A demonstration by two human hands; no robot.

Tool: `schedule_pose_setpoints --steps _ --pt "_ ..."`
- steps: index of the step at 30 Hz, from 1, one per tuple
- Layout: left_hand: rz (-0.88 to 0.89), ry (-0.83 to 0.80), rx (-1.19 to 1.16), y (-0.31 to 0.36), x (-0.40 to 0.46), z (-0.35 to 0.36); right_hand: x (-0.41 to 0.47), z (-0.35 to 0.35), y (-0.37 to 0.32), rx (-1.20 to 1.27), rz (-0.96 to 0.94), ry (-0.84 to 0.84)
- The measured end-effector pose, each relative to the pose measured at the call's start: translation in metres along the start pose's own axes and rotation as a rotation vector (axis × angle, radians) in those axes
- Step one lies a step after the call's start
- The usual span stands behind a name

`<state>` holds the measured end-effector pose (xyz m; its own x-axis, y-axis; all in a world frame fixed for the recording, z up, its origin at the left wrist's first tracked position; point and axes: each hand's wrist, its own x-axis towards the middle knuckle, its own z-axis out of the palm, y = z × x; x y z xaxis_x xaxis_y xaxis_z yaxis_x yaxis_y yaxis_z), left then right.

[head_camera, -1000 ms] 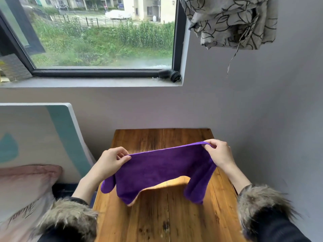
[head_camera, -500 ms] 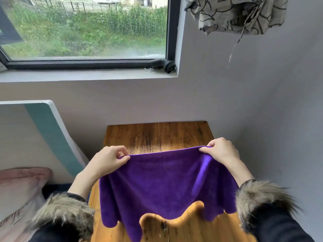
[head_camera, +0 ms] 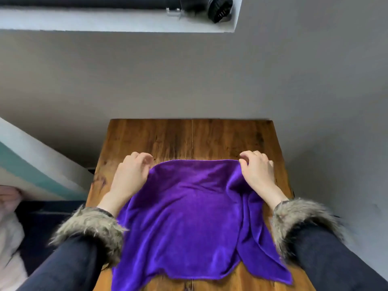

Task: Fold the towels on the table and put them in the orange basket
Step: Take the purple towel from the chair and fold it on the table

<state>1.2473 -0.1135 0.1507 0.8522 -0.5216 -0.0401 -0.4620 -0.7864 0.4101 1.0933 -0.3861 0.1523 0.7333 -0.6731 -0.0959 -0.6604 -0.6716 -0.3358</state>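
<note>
From the head camera, the purple towel [head_camera: 186, 208] lies spread on the wooden table [head_camera: 189, 137], its near edge close to the table's front and its right side rumpled into a fold. The left hand [head_camera: 131, 175] and right hand [head_camera: 257, 172] each pinch a far corner with curled fingers. Bare wood shows beyond the towel up to the grey wall [head_camera: 189, 80]; no basket shows

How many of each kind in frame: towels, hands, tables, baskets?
purple towel: 1
hands: 2, left hand and right hand, each at a far corner
wooden table: 1
orange basket: 0 in view
Total: 4
</note>
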Motion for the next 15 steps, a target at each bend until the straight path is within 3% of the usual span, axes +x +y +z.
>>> schedule_pose_setpoints --steps 4,7,11,15 --pt "-0.003 -0.007 -0.072 -0.013 -0.022 0.048 -0.015 0.046 -0.011 0.082 -0.102 0.013" --pt "-0.07 0.016 -0.115 -0.039 -0.051 0.075 -0.049 0.089 -0.034 0.182 -0.203 -0.113" --pt "-0.228 0.1 -0.142 -0.084 -0.078 0.082 -0.083 0.147 -0.073 0.066 -0.305 -0.295" --pt "-0.266 0.057 -0.102 -0.124 -0.08 0.074 -0.09 0.191 -0.106 -0.058 -0.285 -0.288"
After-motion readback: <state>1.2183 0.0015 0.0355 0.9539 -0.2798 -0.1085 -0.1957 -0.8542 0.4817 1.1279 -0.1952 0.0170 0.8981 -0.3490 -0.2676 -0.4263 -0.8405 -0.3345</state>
